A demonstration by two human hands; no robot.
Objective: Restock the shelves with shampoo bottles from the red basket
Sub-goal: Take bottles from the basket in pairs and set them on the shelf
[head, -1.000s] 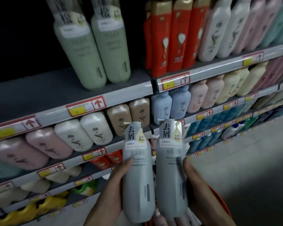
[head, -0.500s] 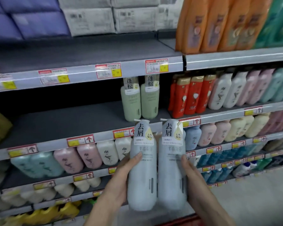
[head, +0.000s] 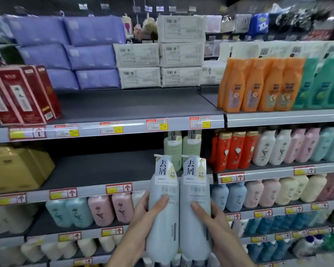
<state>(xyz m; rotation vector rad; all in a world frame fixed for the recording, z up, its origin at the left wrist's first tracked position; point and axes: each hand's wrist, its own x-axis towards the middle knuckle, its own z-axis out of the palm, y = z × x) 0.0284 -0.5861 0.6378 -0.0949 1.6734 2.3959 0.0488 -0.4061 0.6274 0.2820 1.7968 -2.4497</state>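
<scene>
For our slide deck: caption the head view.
Restocking: left hand grips left bottle, right hand grips right bottle, facing the shelf.

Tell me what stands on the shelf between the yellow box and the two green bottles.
Nothing: the head view shows bare dark shelf board from the yellow box to the green bottles.

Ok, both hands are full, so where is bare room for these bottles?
Middle shelf, between the yellow box and the green bottles; upper shelf, between the red boxes and the orange bottles. The lower shelf is crowded.
</scene>
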